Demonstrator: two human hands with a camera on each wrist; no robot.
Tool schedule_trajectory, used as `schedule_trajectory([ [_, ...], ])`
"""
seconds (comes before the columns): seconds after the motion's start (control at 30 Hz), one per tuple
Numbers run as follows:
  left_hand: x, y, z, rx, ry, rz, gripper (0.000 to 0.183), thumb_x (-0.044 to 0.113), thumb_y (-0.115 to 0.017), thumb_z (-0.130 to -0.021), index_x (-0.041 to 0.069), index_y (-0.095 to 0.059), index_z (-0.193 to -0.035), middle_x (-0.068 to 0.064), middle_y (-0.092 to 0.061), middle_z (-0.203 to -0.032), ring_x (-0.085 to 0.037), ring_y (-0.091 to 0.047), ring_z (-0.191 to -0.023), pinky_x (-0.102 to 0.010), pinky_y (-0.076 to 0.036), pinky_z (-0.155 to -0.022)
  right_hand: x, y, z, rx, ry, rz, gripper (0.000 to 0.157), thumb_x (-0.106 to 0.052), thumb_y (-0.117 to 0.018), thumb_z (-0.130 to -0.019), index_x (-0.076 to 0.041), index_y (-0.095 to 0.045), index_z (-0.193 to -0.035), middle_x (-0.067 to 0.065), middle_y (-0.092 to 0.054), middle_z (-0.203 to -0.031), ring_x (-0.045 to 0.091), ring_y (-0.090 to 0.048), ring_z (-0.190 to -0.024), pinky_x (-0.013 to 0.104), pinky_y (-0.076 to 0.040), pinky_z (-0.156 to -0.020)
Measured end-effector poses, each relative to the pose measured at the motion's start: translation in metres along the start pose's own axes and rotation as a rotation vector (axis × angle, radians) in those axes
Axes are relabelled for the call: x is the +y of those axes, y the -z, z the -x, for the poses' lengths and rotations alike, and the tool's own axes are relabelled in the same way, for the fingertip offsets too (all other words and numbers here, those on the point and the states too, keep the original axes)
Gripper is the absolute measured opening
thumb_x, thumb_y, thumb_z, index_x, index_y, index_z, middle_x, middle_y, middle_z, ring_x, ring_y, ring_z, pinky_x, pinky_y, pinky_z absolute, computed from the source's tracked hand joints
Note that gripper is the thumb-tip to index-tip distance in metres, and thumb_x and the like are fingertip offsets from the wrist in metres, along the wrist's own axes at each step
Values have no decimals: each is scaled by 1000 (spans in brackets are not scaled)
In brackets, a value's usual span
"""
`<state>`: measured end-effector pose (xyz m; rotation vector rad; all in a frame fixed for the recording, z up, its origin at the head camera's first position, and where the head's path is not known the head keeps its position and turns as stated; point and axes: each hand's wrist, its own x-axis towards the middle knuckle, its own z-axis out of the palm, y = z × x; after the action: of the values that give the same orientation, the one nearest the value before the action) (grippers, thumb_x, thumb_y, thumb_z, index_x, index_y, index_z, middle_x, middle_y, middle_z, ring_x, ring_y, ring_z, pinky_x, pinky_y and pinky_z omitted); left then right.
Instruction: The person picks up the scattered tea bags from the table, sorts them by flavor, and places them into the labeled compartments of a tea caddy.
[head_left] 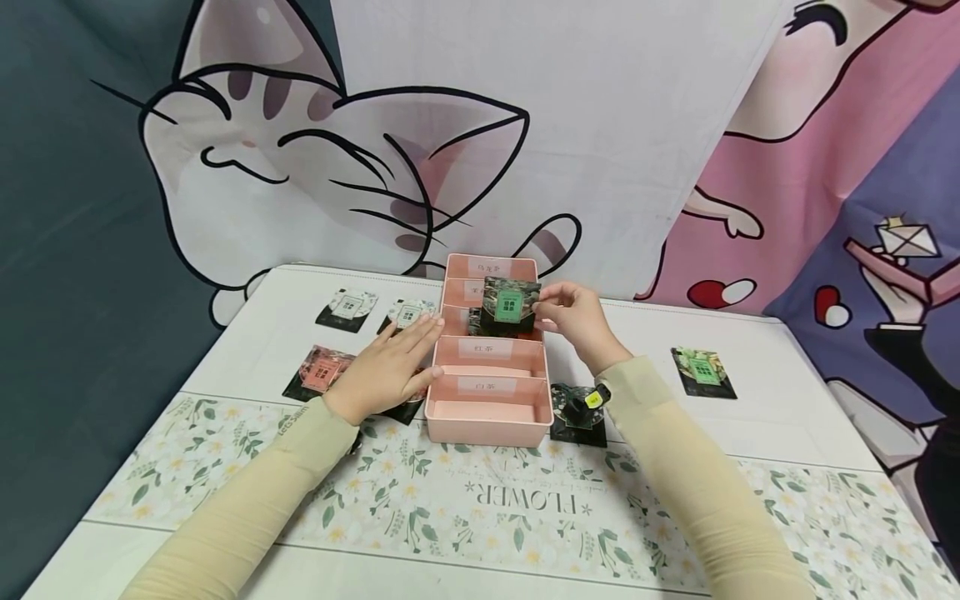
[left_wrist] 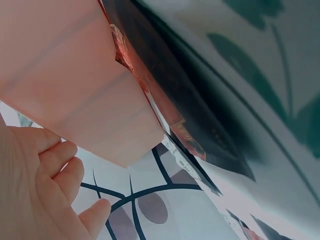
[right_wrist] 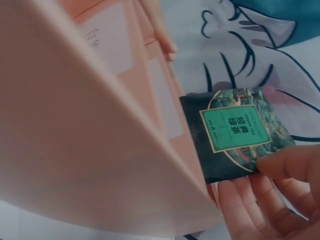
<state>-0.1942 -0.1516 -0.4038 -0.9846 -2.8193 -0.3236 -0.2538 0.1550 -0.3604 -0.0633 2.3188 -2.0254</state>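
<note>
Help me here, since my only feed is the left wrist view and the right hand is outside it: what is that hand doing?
Observer: The right hand is pinching the edge of a dark packet with a green label; the head and right wrist views both show it.

Operator: Good. Is anything lying out on that side?

Observer: Yes. In the head view, another green-labelled packet lies on the white table, to the right of the pink box and apart from it.
</note>
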Motion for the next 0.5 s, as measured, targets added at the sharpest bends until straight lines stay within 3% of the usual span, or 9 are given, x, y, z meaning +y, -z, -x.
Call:
schedule_trajectory([
  [0.23,-1,0,0,-1,-6,9,75,55,-39,-107,3,-26,-160,-11,-23,-167,-29,-24,-153,-55,-13,-125,2,-6,-1,6,57,189,8,4,-63,-93,7,-64,-100,9,-63,-86,14,-64,-74,26,-63,-72],
  [0.5,-1,-2,0,-2,-1,23,78,60,-29,-106,3,-25,-161,-11,-22,-167,-29,-24,-153,-55,-12,-126,-1,-9,0,-29,101,344,9,3,-64,-93,5,-66,-102,16,-67,-94,26,-68,-85,30,-63,-76],
])
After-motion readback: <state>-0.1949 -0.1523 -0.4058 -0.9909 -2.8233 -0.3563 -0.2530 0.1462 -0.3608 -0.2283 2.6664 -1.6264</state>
